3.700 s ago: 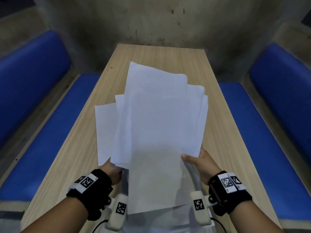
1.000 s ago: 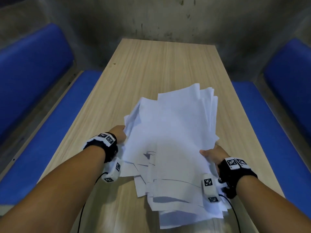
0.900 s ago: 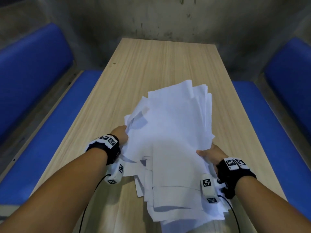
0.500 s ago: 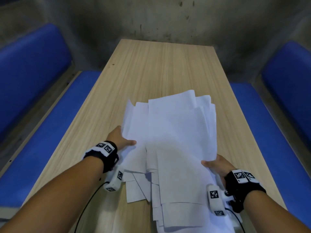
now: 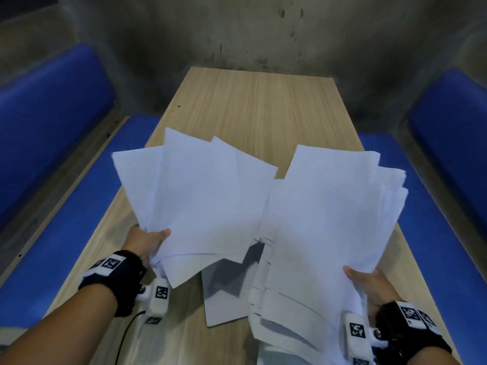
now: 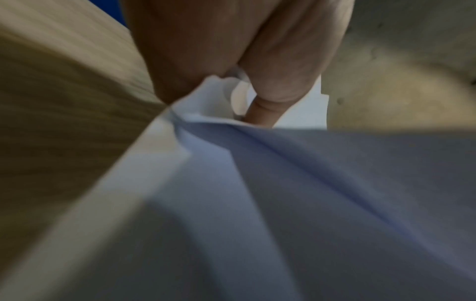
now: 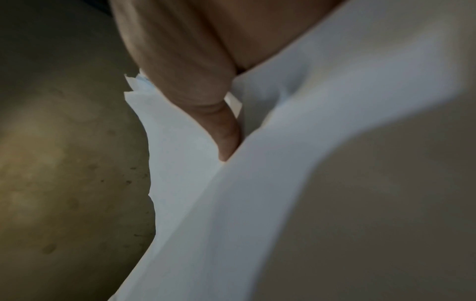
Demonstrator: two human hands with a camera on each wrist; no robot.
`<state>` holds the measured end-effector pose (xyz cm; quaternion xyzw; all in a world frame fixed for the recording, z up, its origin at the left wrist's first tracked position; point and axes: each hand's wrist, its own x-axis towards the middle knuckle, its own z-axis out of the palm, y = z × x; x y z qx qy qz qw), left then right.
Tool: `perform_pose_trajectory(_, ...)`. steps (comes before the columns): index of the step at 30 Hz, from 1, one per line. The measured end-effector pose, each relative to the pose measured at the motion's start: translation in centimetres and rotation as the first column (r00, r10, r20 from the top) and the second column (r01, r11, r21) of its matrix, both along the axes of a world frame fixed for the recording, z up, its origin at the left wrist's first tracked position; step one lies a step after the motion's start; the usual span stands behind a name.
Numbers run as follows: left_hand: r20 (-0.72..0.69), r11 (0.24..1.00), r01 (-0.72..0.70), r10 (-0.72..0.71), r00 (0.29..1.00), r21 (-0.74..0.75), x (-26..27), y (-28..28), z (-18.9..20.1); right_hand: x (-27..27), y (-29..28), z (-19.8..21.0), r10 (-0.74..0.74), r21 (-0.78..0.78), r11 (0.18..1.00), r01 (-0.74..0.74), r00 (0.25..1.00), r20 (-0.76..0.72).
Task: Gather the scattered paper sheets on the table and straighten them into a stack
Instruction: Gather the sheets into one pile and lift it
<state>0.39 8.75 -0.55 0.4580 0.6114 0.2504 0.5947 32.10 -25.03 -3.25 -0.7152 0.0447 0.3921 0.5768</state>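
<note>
1. Change: half a second ago the paper sheets were one overlapped pile between both hands; now they are split into two fans. Left bundle [image 5: 205, 196] is lifted and swung leftward; right bundle [image 5: 329, 219] is raised on the right side.
2. Left hand [image 5: 143, 242]: grip is pinching the near-left corner of its bundle, thumb on top, fingers underneath. The left wrist view shows the paper creased at the pinch.
3. Right hand [image 5: 374, 288]: grip is clamped on the near-right edge of its thicker bundle, thumb over the top sheet.
4. One loose sheet [image 5: 226, 296] lies flat on the worktop [image 5: 258, 106] between the two bundles, partly shadowed.
5. Task meaning (judgement): gathering is nearly done but alignment has regressed. Edges splay at different angles, so the bundles need merging, the loose sheet collecting, then tapping square.
6. Materials: thin, plain white rectangular sheets, floppy, bending under their own weight. The worktop is matte wood-grain laminate. Blue padded benches [image 5: 52, 127] flank it; a stained concrete wall stands behind.
</note>
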Motion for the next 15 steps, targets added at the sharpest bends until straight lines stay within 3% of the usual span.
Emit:
perform_pose_trajectory(8, 0.072, 0.973, -0.229, 0.227, 0.971, 0.013, -3.0, 0.4, -0.4, -1.0, -0.3, 1.1, 0.011, 0.019, 1.0, -0.012, 0.998, 0.058)
perform_pose_trajectory(15, 0.261, 0.986, -0.127, 0.096, 0.96, 0.103, -0.7, -6.3, 2.5, -4.0, 4.5, 3.3, 0.07, 0.087, 0.993, -0.076, 0.995, 0.066)
